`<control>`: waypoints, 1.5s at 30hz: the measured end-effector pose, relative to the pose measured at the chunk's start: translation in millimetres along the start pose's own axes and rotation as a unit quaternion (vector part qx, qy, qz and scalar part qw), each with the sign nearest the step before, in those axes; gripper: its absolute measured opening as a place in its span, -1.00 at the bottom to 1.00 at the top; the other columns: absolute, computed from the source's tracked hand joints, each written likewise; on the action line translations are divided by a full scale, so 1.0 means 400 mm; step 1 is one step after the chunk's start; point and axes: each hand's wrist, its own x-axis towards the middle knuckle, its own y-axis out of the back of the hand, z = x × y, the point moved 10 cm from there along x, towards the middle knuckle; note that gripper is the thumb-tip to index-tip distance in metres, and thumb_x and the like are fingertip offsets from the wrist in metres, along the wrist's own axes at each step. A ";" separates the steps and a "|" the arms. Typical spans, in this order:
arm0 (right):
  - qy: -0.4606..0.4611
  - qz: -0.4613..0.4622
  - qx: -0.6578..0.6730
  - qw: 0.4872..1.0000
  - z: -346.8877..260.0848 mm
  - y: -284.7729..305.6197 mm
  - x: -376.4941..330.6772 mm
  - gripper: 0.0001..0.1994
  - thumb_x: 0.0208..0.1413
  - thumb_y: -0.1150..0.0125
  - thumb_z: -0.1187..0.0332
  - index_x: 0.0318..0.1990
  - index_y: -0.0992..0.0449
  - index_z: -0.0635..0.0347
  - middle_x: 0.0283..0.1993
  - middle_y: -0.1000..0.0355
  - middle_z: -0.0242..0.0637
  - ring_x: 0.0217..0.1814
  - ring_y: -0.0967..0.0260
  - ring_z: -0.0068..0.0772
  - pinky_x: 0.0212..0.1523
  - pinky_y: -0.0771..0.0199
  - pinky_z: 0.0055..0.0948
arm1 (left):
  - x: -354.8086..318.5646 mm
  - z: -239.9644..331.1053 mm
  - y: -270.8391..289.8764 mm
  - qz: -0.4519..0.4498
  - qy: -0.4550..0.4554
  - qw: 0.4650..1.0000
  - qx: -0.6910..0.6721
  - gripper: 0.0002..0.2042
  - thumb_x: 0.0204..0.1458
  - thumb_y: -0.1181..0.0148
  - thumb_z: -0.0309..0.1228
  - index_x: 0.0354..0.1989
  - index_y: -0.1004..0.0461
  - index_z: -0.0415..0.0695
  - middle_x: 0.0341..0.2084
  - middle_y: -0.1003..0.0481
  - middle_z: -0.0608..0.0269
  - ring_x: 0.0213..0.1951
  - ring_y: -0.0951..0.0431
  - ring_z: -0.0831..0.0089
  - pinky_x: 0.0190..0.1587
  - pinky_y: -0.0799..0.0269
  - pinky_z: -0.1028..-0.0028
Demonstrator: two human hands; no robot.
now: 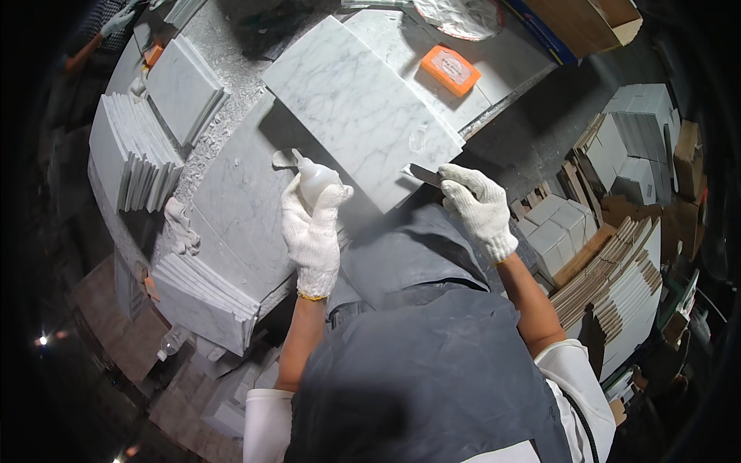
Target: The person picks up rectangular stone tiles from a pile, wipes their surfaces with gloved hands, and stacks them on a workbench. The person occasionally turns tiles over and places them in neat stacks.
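My left hand point(310, 235), in a white knit glove, is closed around a small white squeeze bottle point(317, 179) whose nozzle points up and away. Gloved the same way, my right hand point(477, 208) grips a flat putty knife point(425, 175) with a dark blade. Its tip, with some white paste on it, lies at the near right edge of a grey-veined white marble tile point(347, 100). A clear, wet-looking round patch point(417, 139) shows on the tile near that corner. Just beyond the bottle sits a small pale rounded piece point(285, 158), partly hidden.
An orange box point(451, 70) and a round tub of white material point(461, 15) stand at the far side. Marble tile stacks point(139, 154) line the left, with a crumpled glove point(181, 228) nearby. Cartons and strapped tiles point(556, 231) fill the right. Another person's gloved hand point(117, 21) shows far left.
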 end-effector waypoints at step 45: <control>0.235 -0.031 -0.416 0.878 -0.126 -0.111 -0.042 -0.62 0.23 -0.30 0.20 0.21 -0.56 -0.26 -0.31 -0.45 -0.28 -0.36 -0.50 -0.19 -0.37 -0.50 -0.26 | 0.001 -0.006 0.023 -0.031 -0.011 0.999 0.016 -0.55 0.21 -0.34 -0.45 0.16 -0.28 -0.37 -0.07 -0.56 0.01 -0.15 -0.67 0.32 0.01 -0.65 0.33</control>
